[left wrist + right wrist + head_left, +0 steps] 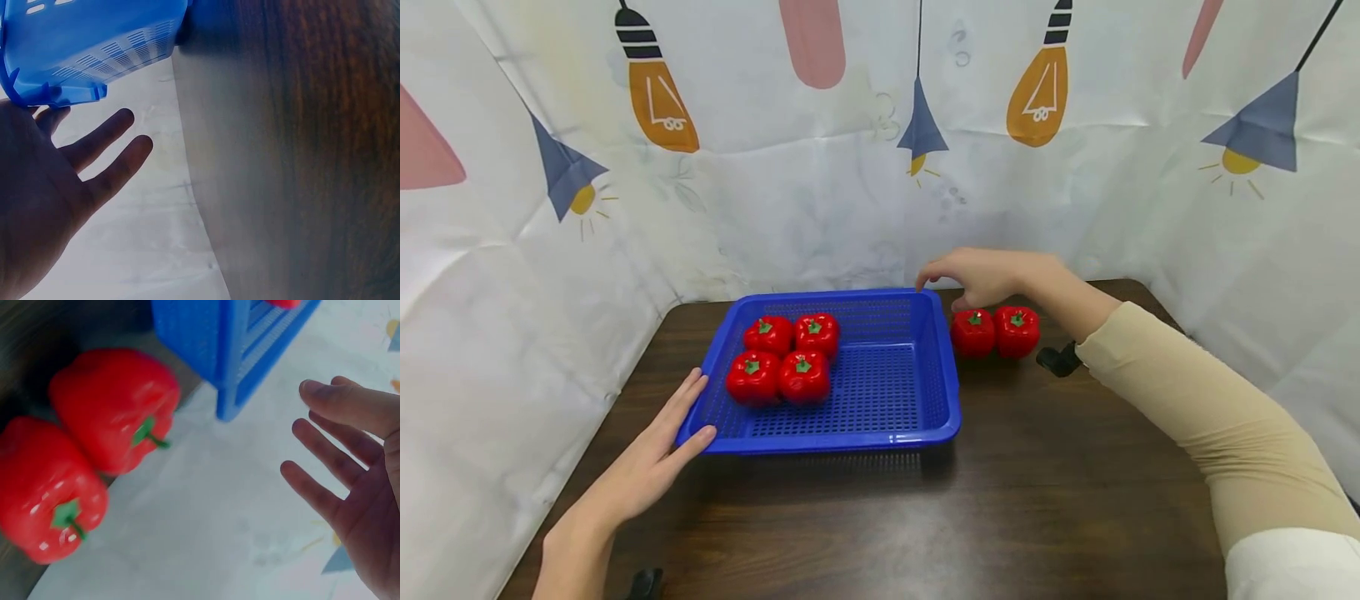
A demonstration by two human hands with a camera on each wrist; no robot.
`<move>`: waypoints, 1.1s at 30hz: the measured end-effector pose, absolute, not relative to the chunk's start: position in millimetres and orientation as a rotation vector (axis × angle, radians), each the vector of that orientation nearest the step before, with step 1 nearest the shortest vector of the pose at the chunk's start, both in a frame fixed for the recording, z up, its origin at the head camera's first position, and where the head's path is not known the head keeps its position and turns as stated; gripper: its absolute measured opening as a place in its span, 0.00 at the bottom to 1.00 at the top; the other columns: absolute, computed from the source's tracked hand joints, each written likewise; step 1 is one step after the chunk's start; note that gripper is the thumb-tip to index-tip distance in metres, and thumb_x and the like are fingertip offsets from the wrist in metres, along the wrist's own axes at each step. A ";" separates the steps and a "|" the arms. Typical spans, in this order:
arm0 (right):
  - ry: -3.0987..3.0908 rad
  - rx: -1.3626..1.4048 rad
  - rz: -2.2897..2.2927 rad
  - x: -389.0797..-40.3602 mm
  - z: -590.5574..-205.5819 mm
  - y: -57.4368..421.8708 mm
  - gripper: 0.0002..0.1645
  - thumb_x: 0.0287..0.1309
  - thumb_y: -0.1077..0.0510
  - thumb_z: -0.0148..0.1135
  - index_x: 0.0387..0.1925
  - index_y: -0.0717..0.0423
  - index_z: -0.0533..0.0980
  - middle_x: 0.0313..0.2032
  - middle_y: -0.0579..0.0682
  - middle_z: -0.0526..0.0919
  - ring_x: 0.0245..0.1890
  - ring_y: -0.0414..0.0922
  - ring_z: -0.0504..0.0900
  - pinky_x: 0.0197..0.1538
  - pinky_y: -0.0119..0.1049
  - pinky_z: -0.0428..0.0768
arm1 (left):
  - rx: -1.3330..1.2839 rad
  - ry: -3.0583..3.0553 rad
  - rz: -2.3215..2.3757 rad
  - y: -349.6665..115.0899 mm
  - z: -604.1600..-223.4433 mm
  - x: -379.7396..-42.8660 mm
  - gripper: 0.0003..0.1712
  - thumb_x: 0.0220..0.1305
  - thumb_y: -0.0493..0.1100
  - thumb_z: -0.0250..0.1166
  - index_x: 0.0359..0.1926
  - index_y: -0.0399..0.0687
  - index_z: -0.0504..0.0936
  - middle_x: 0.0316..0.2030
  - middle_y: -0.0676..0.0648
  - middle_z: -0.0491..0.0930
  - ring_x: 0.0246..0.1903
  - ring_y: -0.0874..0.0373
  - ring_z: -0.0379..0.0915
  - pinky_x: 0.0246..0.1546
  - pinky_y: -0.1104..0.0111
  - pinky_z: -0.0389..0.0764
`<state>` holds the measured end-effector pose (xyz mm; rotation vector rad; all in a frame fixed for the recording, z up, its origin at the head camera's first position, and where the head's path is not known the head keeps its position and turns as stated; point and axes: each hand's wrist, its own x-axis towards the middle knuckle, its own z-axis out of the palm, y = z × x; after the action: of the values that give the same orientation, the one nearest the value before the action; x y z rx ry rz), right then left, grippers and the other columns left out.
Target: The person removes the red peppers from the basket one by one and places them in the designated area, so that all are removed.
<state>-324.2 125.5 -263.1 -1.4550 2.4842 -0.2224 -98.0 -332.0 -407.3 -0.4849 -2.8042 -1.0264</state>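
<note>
My left hand [651, 467] is at the near-left corner of a blue plastic basket [880, 439], its thumb by the front rim and its other fingers along the left side. In the left wrist view those fingers [115, 172] are spread and straight beside the basket's wall. Several shiny red bell peppers [805, 377] with green stems sit together in the basket's left half. My right hand [988, 277] hovers empty near the basket's far-right corner, fingers loosely bent. Just below it are two more red bell peppers, one nearer the basket [973, 335] and one to its right [1017, 332].
The basket and the outside peppers stand on a dark brown wooden table [1037, 500]. A white curtain [820, 225] printed with lamps and bulbs hangs behind the table and along both sides. A small black device [1060, 360] is strapped at the right wrist.
</note>
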 end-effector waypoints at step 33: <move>2.230 -1.643 0.045 -292.9 -290.2 -16.0 0.29 0.69 0.60 0.63 0.70 0.53 0.70 0.68 0.47 0.72 0.70 0.44 0.67 0.67 0.35 0.67 | -0.491 -2.804 -1.043 -333.7 -409.0 -101.6 0.43 0.77 0.43 0.59 0.83 0.56 0.47 0.82 0.48 0.39 0.79 0.41 0.37 0.63 0.84 0.39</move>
<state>-292.9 -16.0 -290.2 -1.6429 2.2298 0.0452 -101.6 -333.7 -409.0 -0.4906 -2.8044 -1.0430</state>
